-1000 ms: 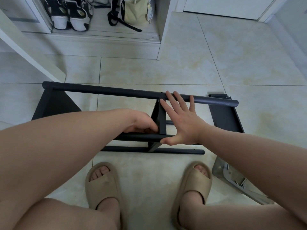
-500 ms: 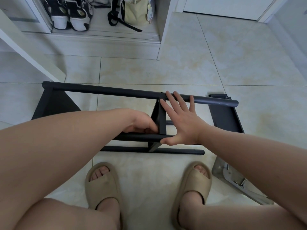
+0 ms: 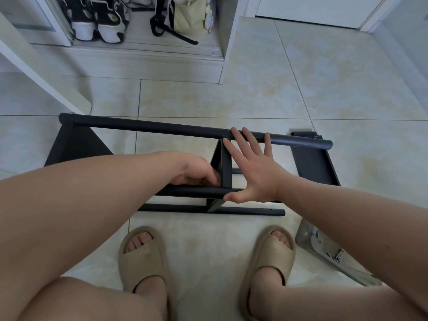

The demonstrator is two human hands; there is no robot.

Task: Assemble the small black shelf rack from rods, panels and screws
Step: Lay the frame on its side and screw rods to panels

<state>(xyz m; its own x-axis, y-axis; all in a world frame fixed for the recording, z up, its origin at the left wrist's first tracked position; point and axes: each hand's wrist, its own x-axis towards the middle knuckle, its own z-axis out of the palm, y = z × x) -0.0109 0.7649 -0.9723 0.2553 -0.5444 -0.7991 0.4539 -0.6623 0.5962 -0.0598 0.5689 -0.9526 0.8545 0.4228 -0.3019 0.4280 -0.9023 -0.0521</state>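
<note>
the right hand (image 3: 252,172) is laid flat against the middle panel (image 3: 224,167), with fingers straight and spread, fingertips reaching the far rod (image 3: 289,141) and the thumb set on the near rod (image 3: 192,192). the left hand (image 3: 195,171) is tucked against the other side of that panel, just above the near rod, with fingers curled; whether anything is pinched there cannot be told, as the fingertips are hidden. the half-built black rack (image 3: 162,128) is seen lying on its side on the tiled floor (image 3: 254,89), just ahead of two beige slippers (image 3: 141,258). a left end panel (image 3: 69,144) is joined to the far rod, and another panel (image 3: 312,163) lies at its right end. a third rod (image 3: 243,210) lies nearest the feet. a grey bag of hardware (image 3: 324,251) is found beside the right slipper.
</note>
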